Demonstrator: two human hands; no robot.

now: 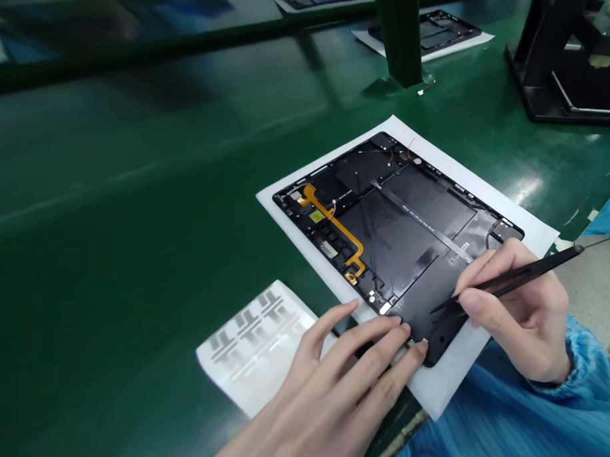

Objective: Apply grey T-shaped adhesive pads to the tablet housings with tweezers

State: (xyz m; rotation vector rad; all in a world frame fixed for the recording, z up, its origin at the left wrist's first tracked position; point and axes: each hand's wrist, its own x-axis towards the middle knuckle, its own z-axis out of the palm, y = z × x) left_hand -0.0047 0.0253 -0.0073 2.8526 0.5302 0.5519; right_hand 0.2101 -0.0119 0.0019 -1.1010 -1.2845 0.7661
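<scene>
An opened tablet housing [385,238] lies face down on a white sheet [530,230], showing black panels and an orange flex cable [335,223]. My left hand [350,370] rests its fingertips on the housing's near edge, with the thumb apart from them. In my right hand [512,309], black tweezers [528,273] are pinched, their tips at the dark panel near the housing's near corner. I cannot tell whether the tips hold anything. Left of my hands lies a white sheet of small grey labels [251,346].
A green work mat [134,249] covers the bench. Behind stand a green post [399,38], another dark housing on white paper [424,36] and a black stand [555,77]. My blue pleated sleeve [508,422] lies along the bench's near edge.
</scene>
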